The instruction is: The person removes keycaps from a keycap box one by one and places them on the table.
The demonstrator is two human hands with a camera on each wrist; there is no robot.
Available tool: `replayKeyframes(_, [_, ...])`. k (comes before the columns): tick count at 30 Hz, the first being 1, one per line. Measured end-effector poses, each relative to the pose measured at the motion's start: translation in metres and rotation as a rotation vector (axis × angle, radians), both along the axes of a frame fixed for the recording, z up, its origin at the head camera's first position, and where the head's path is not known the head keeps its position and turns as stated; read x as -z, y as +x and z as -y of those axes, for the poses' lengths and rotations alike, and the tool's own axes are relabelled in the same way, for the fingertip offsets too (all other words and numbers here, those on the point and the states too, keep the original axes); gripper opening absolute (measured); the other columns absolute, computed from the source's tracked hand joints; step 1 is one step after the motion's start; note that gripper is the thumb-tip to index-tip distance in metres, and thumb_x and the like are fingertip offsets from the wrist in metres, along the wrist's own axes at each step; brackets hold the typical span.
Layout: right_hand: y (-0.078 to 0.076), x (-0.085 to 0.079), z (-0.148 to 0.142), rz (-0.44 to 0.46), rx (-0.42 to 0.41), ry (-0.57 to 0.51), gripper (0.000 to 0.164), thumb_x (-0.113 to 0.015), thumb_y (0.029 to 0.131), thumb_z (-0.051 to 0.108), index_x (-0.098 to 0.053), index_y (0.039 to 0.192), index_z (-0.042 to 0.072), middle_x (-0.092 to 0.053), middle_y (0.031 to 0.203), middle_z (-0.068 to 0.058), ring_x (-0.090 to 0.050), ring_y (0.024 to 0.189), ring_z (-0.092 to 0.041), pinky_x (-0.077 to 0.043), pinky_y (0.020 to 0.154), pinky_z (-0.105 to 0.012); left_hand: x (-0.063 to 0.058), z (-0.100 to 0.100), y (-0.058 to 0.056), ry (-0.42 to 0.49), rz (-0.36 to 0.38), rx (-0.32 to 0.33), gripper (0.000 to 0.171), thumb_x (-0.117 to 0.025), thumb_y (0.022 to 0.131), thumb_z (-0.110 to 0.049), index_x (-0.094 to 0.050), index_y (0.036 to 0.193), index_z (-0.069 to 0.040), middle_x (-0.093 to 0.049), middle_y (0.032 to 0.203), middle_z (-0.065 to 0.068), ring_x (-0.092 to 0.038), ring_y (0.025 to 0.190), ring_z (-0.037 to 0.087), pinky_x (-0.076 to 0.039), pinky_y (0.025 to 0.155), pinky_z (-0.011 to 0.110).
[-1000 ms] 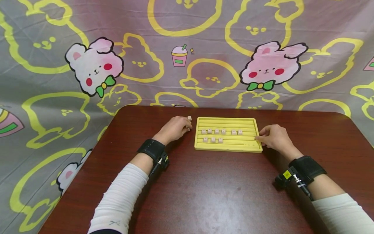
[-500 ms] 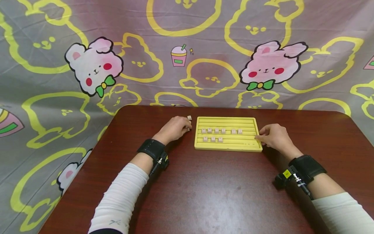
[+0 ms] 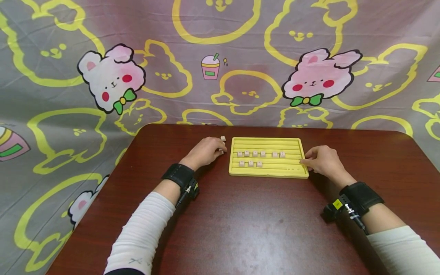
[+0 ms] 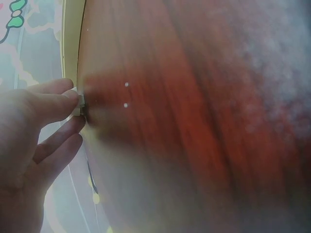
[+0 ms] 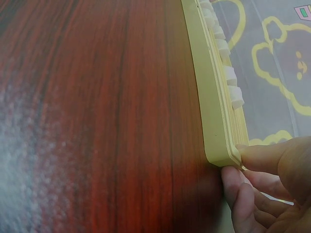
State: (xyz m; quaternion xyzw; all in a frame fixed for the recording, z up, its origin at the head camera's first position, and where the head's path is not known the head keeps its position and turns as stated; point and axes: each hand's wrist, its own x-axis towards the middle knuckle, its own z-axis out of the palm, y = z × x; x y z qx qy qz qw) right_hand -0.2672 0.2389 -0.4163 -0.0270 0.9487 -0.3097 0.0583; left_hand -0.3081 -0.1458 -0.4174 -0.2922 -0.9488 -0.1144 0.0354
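A shallow yellow tray (image 3: 268, 176) with ridged rows lies toward the back of the table; two of its rows carry several small white keycaps (image 3: 250, 164). To the left of the tray, my left hand (image 3: 206, 150) bends its fingers down at the tabletop. In the left wrist view its thumb and fingertips pinch a small white keycap (image 4: 81, 101), mostly hidden by them. Another loose keycap (image 3: 223, 138) lies just beyond those fingers. My right hand (image 3: 323, 160) grips the tray's right end, thumb on the rim and fingers against the outer side, as the right wrist view shows.
The dark reddish-brown table (image 3: 227, 221) has rounded back corners. A patterned cloth (image 3: 247, 57) hangs directly behind its back edge. Each wrist wears a black strap (image 3: 178, 174) with a small camera.
Almost nothing differs: the fingers of my left hand shift very slightly around the keycap. My right hand and the tray stay put.
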Motion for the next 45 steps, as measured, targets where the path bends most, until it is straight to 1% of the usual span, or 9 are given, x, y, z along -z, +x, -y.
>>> replayKeyframes(5, [0.000,-0.001,0.000,-0.011,-0.010,-0.003,0.034,-0.073,0.089,0.023,-0.067,0.106,-0.006,-0.071,0.086,-0.016,-0.065,0.063,-0.014,-0.052,0.055,-0.025,-0.001,0.001,0.001,0.004,0.009,-0.001,0.021,-0.068,0.092,-0.005,-0.077,0.108,-0.012,-0.072,0.114,0.003,-0.066,0.113,0.021,-0.054,0.097,0.035])
replayKeyframes(10, [0.000,-0.001,0.000,-0.012,-0.013,-0.004,0.035,-0.073,0.088,0.022,-0.067,0.107,-0.006,-0.071,0.085,-0.016,-0.064,0.062,-0.014,-0.052,0.055,-0.025,-0.004,0.001,0.003,-0.006,-0.003,0.005,0.021,-0.069,0.091,-0.005,-0.077,0.109,-0.013,-0.072,0.114,0.003,-0.066,0.113,0.020,-0.054,0.097,0.035])
replayKeyframes(22, [0.000,-0.001,0.001,-0.009,-0.006,-0.001,0.036,-0.074,0.088,0.023,-0.066,0.107,-0.006,-0.071,0.086,-0.016,-0.065,0.063,-0.014,-0.053,0.055,-0.025,-0.022,-0.002,0.008,0.041,-0.031,0.056,0.024,-0.069,0.089,-0.001,-0.076,0.111,-0.009,-0.071,0.112,0.004,-0.066,0.109,0.021,-0.055,0.094,0.034])
replayKeyframes(28, [0.001,0.001,0.000,-0.002,-0.002,0.001,0.036,-0.073,0.089,0.024,-0.066,0.107,-0.007,-0.071,0.086,-0.016,-0.065,0.063,-0.013,-0.052,0.055,-0.025,-0.027,-0.009,0.011,0.047,-0.030,0.057,0.025,-0.070,0.089,-0.002,-0.075,0.112,-0.010,-0.071,0.112,0.003,-0.067,0.104,0.019,-0.056,0.090,0.033])
replayKeyframes(35, [0.001,0.002,0.000,-0.010,0.002,-0.007,0.035,-0.073,0.089,0.022,-0.066,0.106,-0.007,-0.072,0.086,-0.017,-0.066,0.063,-0.013,-0.054,0.055,-0.024,-0.029,-0.021,0.015,0.040,-0.045,0.086,0.024,-0.070,0.090,-0.004,-0.075,0.113,-0.010,-0.071,0.112,0.003,-0.066,0.108,0.018,-0.054,0.095,0.033])
replayKeyframes(39, [0.001,0.001,0.000,-0.008,-0.001,-0.012,0.035,-0.073,0.089,0.022,-0.066,0.107,-0.007,-0.071,0.087,-0.017,-0.067,0.064,-0.013,-0.055,0.056,-0.025,-0.030,-0.030,0.019,0.031,-0.047,0.103,0.025,-0.070,0.090,-0.004,-0.074,0.113,-0.011,-0.071,0.114,0.003,-0.065,0.110,0.018,-0.054,0.097,0.033])
replayKeyframes(43, [0.001,0.001,0.000,-0.006,-0.005,-0.016,0.035,-0.073,0.089,0.022,-0.066,0.107,-0.007,-0.071,0.087,-0.018,-0.067,0.065,-0.013,-0.056,0.057,-0.025,-0.029,-0.038,0.023,0.013,-0.046,0.130,0.024,-0.071,0.091,-0.011,-0.075,0.114,-0.013,-0.071,0.115,0.001,-0.065,0.112,0.017,-0.051,0.102,0.037])
replayKeyframes(45, [0.001,0.002,0.000,-0.006,-0.005,-0.014,0.036,-0.074,0.089,0.022,-0.066,0.107,-0.007,-0.071,0.088,-0.018,-0.066,0.065,-0.014,-0.055,0.057,-0.025,-0.027,-0.042,0.025,0.005,-0.041,0.149,0.023,-0.070,0.092,-0.014,-0.075,0.114,-0.014,-0.071,0.115,0.000,-0.065,0.111,0.016,-0.052,0.101,0.037])
